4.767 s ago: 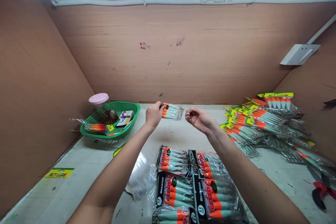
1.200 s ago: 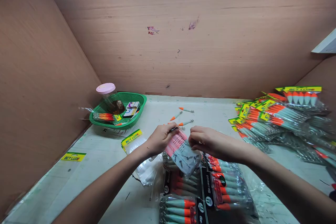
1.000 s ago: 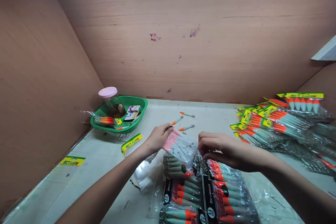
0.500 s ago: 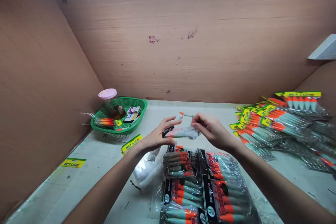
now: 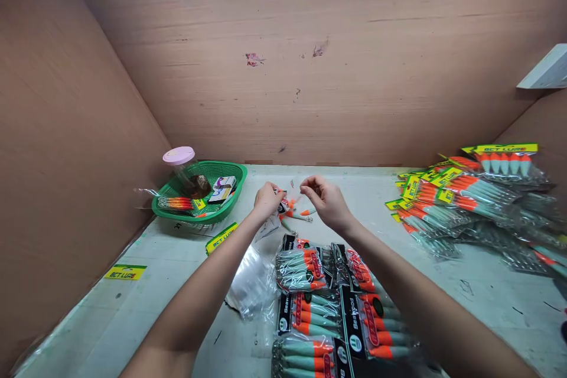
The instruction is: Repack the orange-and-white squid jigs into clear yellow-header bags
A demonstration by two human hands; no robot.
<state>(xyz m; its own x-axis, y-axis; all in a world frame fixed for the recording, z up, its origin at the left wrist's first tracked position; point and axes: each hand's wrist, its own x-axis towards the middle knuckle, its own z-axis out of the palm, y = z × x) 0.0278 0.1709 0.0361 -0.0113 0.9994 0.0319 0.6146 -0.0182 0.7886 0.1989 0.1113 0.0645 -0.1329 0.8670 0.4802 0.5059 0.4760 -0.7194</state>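
Loose lures [image 5: 302, 217] show orange and pale green, the jar lid [image 5: 178, 155] pink.

The left grip [image 5: 267, 199] hides part of its packet [image 5: 283, 207]; whether the right grip [image 5: 326, 201] holds anything is too small to tell. The near edge of the surface [image 5: 496, 313] and the lowest lure pack [image 5: 305, 360] are cut off below; yellow cards [image 5: 220, 239] are partly covered
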